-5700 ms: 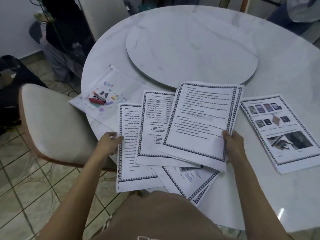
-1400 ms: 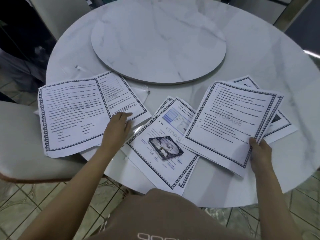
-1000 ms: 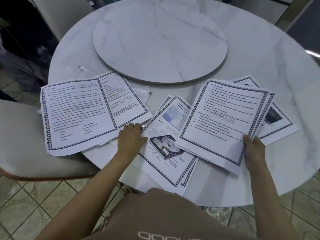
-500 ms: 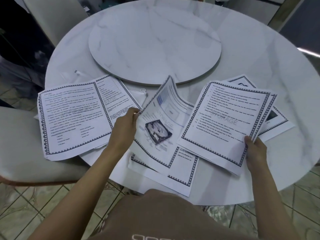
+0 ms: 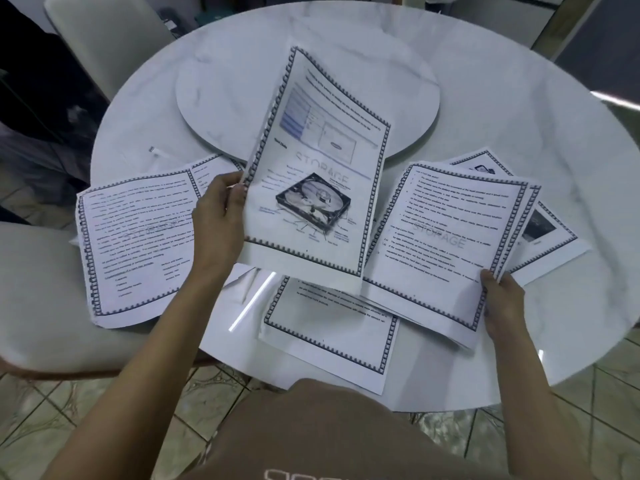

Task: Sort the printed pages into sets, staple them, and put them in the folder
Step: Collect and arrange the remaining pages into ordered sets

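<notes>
Left hand (image 5: 218, 216) fingers pinch raised hard-disk page (image 5: 318, 188) | right hand (image 5: 504, 306) fingers grip text stack (image 5: 446, 237)

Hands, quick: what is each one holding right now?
Left hand: closed on the left edge of the hard-drive page, lifted off the table.
Right hand: closed on the lower right corner of the text-page stack.

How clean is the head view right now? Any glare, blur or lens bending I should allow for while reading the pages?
Head view: a bright glare streak lies on the table near its front edge; the lifted page in the left hand is soft with motion blur, body text unreadable; the wide lens bows the table rim; the stack pinched by the right hand is sharper, its STORAGE watermark legible.
</notes>
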Tool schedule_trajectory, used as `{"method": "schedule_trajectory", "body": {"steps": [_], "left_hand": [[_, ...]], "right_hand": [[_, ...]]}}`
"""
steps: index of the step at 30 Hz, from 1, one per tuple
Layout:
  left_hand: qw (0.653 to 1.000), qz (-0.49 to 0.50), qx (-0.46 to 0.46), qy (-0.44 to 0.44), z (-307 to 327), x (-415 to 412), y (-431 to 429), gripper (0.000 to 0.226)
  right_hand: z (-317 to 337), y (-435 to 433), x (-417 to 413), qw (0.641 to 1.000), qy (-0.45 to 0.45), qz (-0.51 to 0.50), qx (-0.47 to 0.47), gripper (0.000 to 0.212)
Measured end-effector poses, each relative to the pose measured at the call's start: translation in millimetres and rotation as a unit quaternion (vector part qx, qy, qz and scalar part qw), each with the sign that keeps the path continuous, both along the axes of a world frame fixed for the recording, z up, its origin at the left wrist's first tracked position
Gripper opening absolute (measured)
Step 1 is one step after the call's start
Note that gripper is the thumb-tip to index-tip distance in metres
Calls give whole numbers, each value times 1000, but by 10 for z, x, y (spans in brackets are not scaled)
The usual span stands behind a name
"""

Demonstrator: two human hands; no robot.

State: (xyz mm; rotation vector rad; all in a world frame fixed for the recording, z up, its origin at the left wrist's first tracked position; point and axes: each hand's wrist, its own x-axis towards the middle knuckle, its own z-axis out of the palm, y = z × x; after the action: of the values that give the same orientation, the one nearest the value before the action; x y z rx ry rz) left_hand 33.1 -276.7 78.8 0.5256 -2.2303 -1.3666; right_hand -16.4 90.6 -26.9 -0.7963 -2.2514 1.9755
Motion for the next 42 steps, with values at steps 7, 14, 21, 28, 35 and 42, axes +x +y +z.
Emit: {"method": "schedule_trajectory", "body": {"steps": [7, 14, 21, 28, 35, 42], "left_hand": [[994, -55, 67, -62, -340, 31, 155, 16], [979, -86, 13, -187, -781, 132, 364, 25], [962, -114, -23, -247, -1016, 280, 438, 21], [954, -124, -70, -263, -1038, 315, 445, 25], [950, -151, -102, -253, -1036, 365, 347, 37], [980, -14, -71, -187, -868, 437, -470, 34]], "right_hand": [[39, -327, 8, 994, -26, 67, -80, 31], [31, -617, 38, 977, -88, 170, -98, 26], [10, -760, 118, 968, -146, 188, -85, 32], [-6, -815, 124, 959, -107, 260, 39, 23], [43, -809, 94, 948, -88, 289, 94, 19], [181, -712, 42, 963, -54, 251, 83, 15]]}}
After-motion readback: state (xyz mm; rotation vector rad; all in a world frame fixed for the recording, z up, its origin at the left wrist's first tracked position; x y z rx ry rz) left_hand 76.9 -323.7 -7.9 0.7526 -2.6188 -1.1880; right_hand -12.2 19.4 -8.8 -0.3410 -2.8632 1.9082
